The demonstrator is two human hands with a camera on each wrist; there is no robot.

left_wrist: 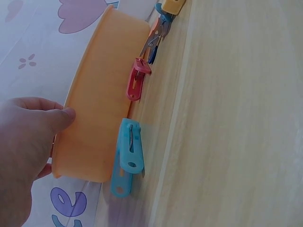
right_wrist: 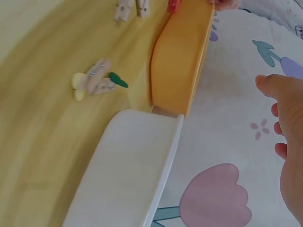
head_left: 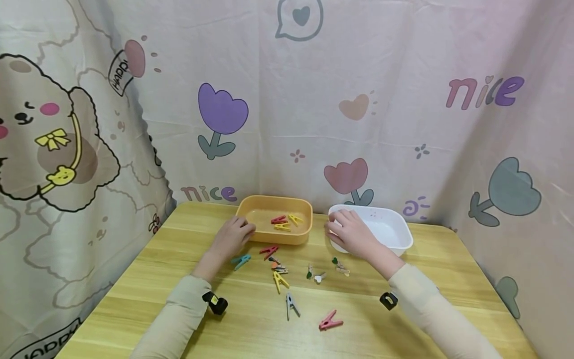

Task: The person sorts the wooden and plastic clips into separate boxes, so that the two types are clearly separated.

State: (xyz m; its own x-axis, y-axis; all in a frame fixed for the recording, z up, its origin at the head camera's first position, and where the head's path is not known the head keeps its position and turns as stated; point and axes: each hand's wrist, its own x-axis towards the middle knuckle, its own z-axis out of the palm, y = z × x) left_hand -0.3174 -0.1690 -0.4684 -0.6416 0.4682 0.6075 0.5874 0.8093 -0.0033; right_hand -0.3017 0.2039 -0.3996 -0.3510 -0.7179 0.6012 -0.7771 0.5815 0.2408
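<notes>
1. The orange tub (head_left: 281, 238) and white tub (head_left: 389, 230) are showing smooth plastic.
2. The blue peg (left_wrist: 131, 153) is looking plastic.
3. The counter (head_left: 251, 324) is showing smooth wood grain.
4. The curtain (head_left: 296, 107) is appearing as matt cloth.

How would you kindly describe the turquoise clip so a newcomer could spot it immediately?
On the wooden table, find the orange bin. Near its front left corner lies the turquoise clip, whose colour sets it apart from the red clip nearby.

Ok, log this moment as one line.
left hand: pinches orange tub | right hand: holding nothing, near white tub | orange tub: red, yellow clothespins inside
</notes>
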